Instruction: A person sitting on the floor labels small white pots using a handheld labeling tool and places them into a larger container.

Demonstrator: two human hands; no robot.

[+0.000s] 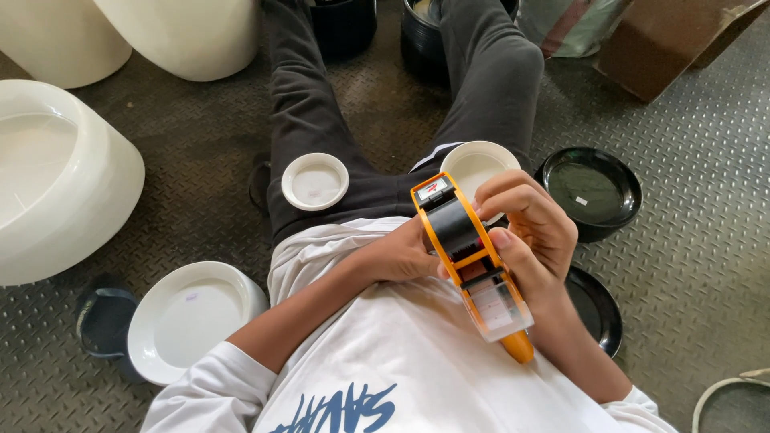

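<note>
Item, label gun [469, 265]: I am gripping it over my lap, right hand [533, 232] curled shut around its body to steady it, left hand [401, 255] pressing closed fingers against its side, white saucers [315, 181] and black saucers [591, 191] lying around me on the floor [690, 265].

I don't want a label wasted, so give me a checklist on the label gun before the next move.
1. Label gun held in both hands: ok.
2. Right hand fingers wrapped over the body: ok.
3. Left hand steadying the side: ok.
4. Label roll loaded: cannot tell.
5. White saucer on the lap within reach: ok.
6. Gun's front end touching a saucer: not ok, it is held in the air.
</note>
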